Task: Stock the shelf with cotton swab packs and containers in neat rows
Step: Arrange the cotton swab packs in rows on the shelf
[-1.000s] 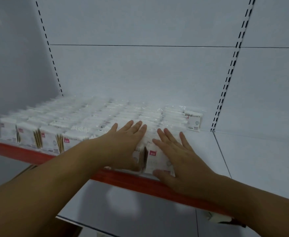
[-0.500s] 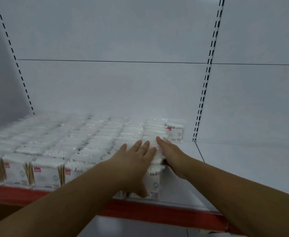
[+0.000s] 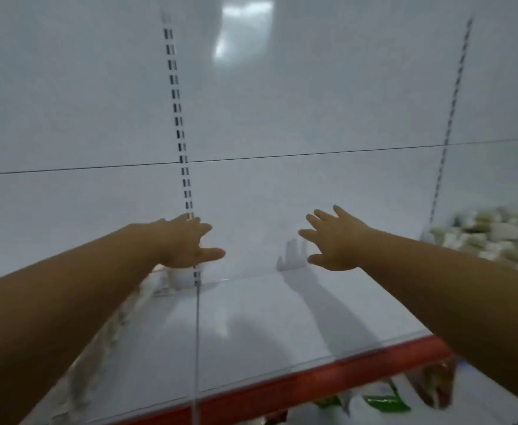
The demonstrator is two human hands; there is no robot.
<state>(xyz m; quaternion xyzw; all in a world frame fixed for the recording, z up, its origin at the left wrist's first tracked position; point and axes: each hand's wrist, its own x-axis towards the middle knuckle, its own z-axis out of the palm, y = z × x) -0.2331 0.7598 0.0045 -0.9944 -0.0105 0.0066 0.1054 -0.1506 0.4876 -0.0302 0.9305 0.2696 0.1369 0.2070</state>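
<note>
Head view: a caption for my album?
Left hand and right hand, open and empty, reach over a white shelf with a red edge.

You have two hands in view: your left hand and your right hand. Below them is one shelf with one red front strip. Behind it you see two slotted uprights, a near upright and a far upright. The cotton swab packs under your left arm and the heap of packs at right are too blurred to count.
</note>
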